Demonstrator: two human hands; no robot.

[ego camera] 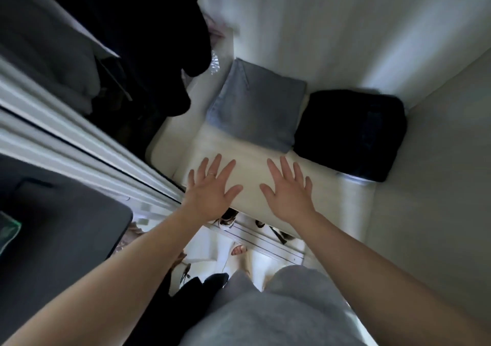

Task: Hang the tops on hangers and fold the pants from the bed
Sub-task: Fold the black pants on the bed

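Note:
Folded light-blue jeans (255,109) lie on a white wardrobe shelf (247,165). Right beside them sits a folded black pair of pants (350,133). My left hand (210,189) and my right hand (289,189) are spread flat with straight fingers over the shelf's front part, just short of the two folded piles. Neither hand holds anything. Dark tops (159,40) hang at the upper left inside the wardrobe.
White wardrobe walls (345,26) enclose the shelf at the back and right. A sliding-door frame (79,138) runs diagonally on the left. A dark grey surface (61,226) lies at the lower left. Shoes (228,219) show below the shelf edge.

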